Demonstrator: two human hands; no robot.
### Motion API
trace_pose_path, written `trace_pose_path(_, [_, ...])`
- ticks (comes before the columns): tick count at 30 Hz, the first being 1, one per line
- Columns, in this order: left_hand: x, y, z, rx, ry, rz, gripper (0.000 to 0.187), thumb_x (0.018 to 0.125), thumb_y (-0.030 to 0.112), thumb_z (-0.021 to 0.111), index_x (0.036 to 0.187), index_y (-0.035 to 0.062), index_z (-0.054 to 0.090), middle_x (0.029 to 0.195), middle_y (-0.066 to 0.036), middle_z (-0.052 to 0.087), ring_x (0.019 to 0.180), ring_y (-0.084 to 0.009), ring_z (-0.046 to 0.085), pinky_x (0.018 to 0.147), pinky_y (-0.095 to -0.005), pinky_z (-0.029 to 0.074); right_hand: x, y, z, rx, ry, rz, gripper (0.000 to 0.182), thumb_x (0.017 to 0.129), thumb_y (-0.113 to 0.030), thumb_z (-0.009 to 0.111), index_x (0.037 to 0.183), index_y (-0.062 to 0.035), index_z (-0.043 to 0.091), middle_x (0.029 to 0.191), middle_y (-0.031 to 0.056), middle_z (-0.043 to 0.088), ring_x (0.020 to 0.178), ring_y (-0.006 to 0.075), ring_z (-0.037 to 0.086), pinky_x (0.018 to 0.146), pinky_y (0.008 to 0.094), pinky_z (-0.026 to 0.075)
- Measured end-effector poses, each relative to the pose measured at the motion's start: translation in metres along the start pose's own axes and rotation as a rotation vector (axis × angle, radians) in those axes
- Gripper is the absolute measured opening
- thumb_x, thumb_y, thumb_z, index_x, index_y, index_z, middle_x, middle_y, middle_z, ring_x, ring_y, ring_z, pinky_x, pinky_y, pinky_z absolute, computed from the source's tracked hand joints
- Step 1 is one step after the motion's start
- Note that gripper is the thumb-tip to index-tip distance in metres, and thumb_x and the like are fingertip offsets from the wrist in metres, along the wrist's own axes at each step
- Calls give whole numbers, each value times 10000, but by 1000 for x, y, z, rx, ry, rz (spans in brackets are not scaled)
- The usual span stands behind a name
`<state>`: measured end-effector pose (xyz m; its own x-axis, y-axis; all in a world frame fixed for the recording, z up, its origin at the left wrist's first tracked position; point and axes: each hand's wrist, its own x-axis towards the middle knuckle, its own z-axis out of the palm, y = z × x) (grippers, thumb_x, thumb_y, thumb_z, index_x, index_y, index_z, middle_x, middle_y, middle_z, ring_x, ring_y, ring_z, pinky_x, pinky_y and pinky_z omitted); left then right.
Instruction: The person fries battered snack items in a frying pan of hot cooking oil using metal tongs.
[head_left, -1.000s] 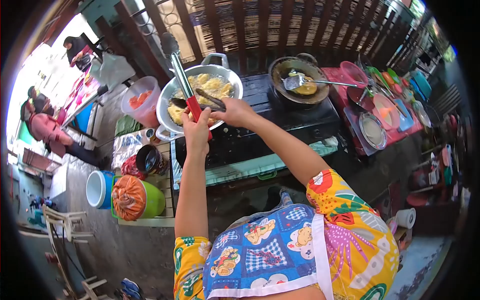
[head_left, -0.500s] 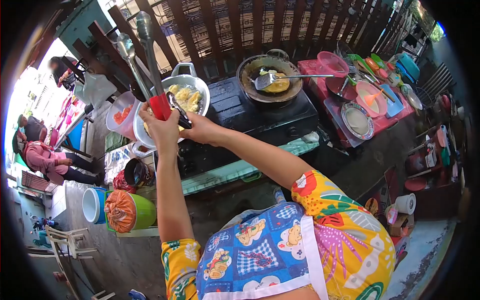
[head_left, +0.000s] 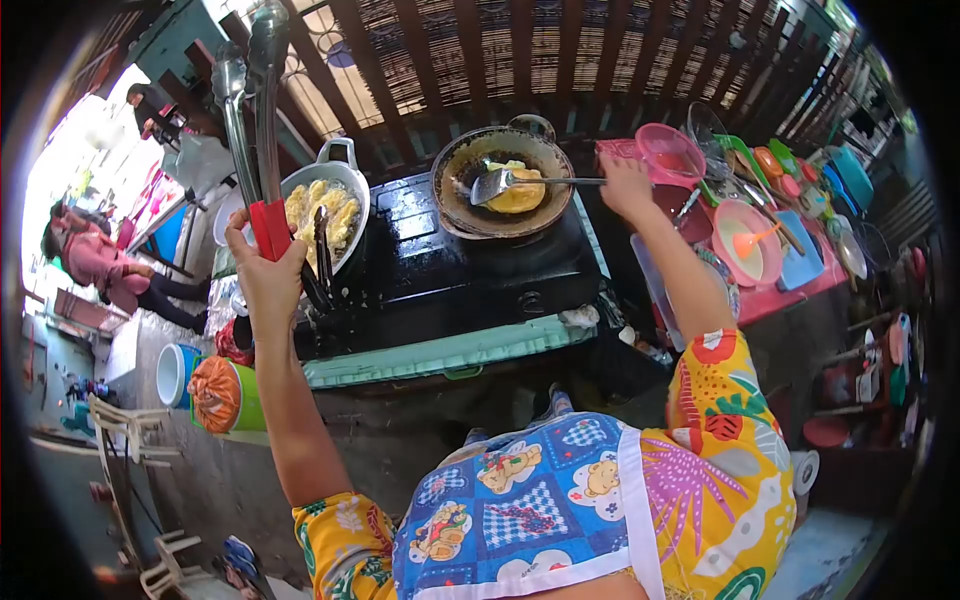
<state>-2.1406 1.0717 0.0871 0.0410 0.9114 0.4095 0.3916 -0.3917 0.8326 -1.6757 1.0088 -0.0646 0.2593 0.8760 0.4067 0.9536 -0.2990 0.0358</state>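
My left hand [head_left: 272, 282] clamps red-gripped tongs [head_left: 270, 228] near the pot [head_left: 365, 205]; apart, my right hand [head_left: 628, 189] meets the spatula [head_left: 491, 186] handle, grip unclear.

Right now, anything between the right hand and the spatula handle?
Nothing visible. The right hand is at the free end of the spatula handle, which passes over the dark pan's rim with nothing seen lying across it.

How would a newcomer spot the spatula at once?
On the black stove, find the dark wok, right of the silver pan. The spatula lies partly over yellow food there, handle toward the right hand. Unlike the red-gripped tongs, it has one flat blade.
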Motion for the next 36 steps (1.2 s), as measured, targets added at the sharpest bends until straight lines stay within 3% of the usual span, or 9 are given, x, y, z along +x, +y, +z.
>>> trace_pose_path(5, [-25, 17, 19, -49, 29, -23, 606, 711, -20, 604, 1217, 68, 282, 898, -97, 615, 796, -137, 595, 727, -254, 461, 8, 42, 46, -19, -222, -100, 501, 725, -41, 506, 1209, -126, 410, 1087, 192, 546, 995, 345, 524, 775, 409, 437])
trace_pose_path(7, [-35, 25, 21, -36, 29, -49, 629, 704, -47, 593, 1241, 44, 278, 916, -85, 604, 787, -126, 587, 707, -232, 466, 8, 42, 26, 448, -234, -143, 406, 742, -3, 465, 1136, -99, 446, 1029, 200, 550, 982, 371, 514, 777, 416, 435])
trace_pose_path(11, [-49, 37, 14, -33, 20, -61, 624, 700, -50, 592, 1235, 45, 287, 927, -88, 605, 791, -122, 588, 700, -226, 467, 27, 42, -66, 449, -168, -355, 172, 762, -32, 473, 919, -83, 522, 882, 172, 547, 896, 367, 540, 759, 444, 436])
trace_pose_path(16, [-65, 41, 10, -73, 21, -34, 632, 700, -38, 597, 1240, 59, 284, 927, -89, 608, 777, -115, 584, 687, -218, 463, 57, 19, -186, -196, -291, -297, 138, 728, -153, 569, 841, -170, 646, 816, 90, 638, 831, 276, 613, 691, 402, 484])
trace_pose_path(23, [-89, 40, 4, -179, 3, -68, 628, 679, -41, 588, 1226, 57, 296, 897, -51, 600, 712, -86, 563, 581, -200, 437, 91, -36, -191, -535, -369, -346, 159, 681, -112, 611, 823, -112, 683, 843, 91, 663, 795, 243, 640, 657, 365, 513])
trace_pose_path(26, [-100, 46, -6, -170, -5, -93, 622, 682, -34, 595, 1224, 55, 302, 895, -51, 604, 704, -85, 562, 589, -201, 438, 85, -48, -187, -424, -801, -335, 205, 664, -90, 611, 855, -78, 685, 725, 101, 666, 725, 199, 652, 624, 340, 519])
trace_pose_path(28, [-106, 48, -14, -147, -14, -109, 642, 687, -49, 596, 1239, 53, 284, 913, -66, 602, 735, -93, 566, 632, -203, 445, 56, -47, -177, -273, -713, -290, 126, 690, -103, 623, 782, -37, 678, 817, 118, 668, 776, 227, 652, 643, 366, 527])
trace_pose_path(31, [-114, 54, -21, -140, -24, -140, 660, 691, -66, 595, 1252, 50, 267, 933, -84, 601, 774, -103, 573, 682, -209, 453, 11, -28, -92, -128, -556, -232, 249, 740, -107, 535, 946, -5, 632, 1010, 180, 618, 920, 325, 611, 740, 423, 514])
trace_pose_path(36, [-123, 52, -26, -157, -16, -140, 658, 696, -71, 588, 1257, 48, 265, 939, -90, 600, 796, -109, 578, 704, -221, 460, -67, -53, -50, 255, -240, 31, 158, 809, -170, 503, 881, -96, 623, 834, 174, 630, 810, 371, 610, 711, 467, 483])
